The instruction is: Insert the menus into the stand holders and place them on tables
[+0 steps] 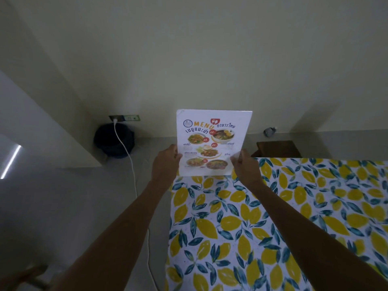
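A white menu [213,141] printed with food pictures and the word MENU stands upright over the far left corner of the table [273,217]. My left hand [165,164] grips its lower left edge. My right hand [244,168] grips its lower right edge. Its bottom edge sits at the tablecloth, which has yellow lemons and blue leaves. Whether the menu is inside a clear stand holder, I cannot tell.
A dark bin [114,141] stands on the floor by the wall, under a wall socket [123,118]. A white cable [134,185] runs from the socket down the floor along the table's left side. A brown wooden stool [277,149] is behind the table.
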### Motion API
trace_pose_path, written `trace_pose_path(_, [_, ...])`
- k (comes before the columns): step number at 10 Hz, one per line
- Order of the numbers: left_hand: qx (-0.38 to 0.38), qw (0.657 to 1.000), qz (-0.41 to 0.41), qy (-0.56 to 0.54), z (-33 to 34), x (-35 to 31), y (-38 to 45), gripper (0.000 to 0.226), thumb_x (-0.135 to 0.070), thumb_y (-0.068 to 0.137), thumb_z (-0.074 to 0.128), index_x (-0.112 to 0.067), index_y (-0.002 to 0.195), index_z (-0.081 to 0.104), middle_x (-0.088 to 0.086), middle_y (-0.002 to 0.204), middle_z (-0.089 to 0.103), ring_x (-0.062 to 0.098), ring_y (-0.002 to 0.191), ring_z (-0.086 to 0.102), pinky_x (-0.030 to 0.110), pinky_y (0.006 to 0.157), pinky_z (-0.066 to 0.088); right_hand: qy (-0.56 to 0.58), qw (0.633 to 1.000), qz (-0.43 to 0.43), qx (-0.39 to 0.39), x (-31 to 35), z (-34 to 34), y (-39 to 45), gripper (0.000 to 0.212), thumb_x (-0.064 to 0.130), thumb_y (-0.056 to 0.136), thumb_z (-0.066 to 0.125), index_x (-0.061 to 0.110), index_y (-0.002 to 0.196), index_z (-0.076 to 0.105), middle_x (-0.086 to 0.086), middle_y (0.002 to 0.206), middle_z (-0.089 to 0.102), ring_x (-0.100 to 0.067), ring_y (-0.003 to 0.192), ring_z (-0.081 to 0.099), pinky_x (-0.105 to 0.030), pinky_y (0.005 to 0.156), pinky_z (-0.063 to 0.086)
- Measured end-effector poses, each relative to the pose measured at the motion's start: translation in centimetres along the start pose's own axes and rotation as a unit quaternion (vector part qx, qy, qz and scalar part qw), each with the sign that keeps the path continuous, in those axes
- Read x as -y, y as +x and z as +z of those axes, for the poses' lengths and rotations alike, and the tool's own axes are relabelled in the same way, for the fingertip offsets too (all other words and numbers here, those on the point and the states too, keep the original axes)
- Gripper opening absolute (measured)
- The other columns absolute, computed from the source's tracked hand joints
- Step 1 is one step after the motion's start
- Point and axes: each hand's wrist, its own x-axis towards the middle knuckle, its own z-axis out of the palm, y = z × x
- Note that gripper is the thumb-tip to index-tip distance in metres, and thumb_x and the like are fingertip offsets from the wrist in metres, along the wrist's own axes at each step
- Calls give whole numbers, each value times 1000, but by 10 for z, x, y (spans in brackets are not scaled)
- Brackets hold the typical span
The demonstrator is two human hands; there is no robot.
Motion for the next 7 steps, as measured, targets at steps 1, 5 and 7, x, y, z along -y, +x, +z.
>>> trace_pose_path(1, [4,1000,-10,12,3,1,1,13,-15,97,49,-10,85,47,7,73,51,31,70,54,34,62,35,22,999,17,16,3,-2,0,15,9,92,56,2,105,52,-17,87,62,-38,79,63,-35,60,43])
trace_pose_path(5, [45,998,-26,-24,-5,3,-1,25,-12,93,49,-11,116,58,10,96,67,33,90,66,43,76,54,104,994,29,25,5,-12,0,20,5,86,60,9,103,51,-11,98,67,-33,88,66,-43,74,56])
trace_pose_path(7, [26,999,-39,-4,-4,-6,-13,39,-18,95,50,-14,133,50,9,117,65,31,105,64,36,83,51,164,986,23,19,-3,-24,-7,31,16,90,64,11,119,54,-10,117,69,-25,92,68,-37,79,54])
